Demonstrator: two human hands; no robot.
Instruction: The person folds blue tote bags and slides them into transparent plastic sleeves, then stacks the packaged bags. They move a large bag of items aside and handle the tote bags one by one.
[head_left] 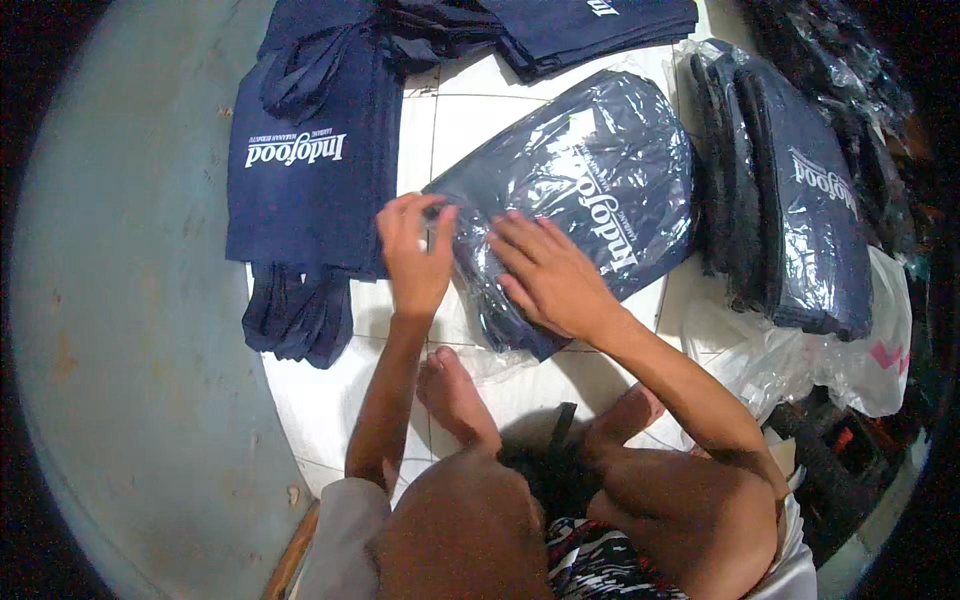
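A plastic-wrapped bundle of navy bags with white printing (pixel 590 150) lies slanted on the white tiled floor (pixel 300 410) before me. My left hand (pixel 416 250) is at its left corner, thumb and fingers bent onto the edge of the clear plastic and pinching it. My right hand (pixel 550 275) lies palm down on the lower part of the bundle, fingers stretched over the shiny wrap. A stack of unwrapped navy bags (pixel 310 200) with handles hanging toward me sits just left of my left hand.
More folded navy bags (pixel 590 35) lie at the back. Wrapped bundles (pixel 800 240) are piled to the right, beside loose clear plastic (pixel 870 370). A grey surface (pixel 120 300) borders the left. My bare feet (pixel 450 400) rest on the tiles below my hands.
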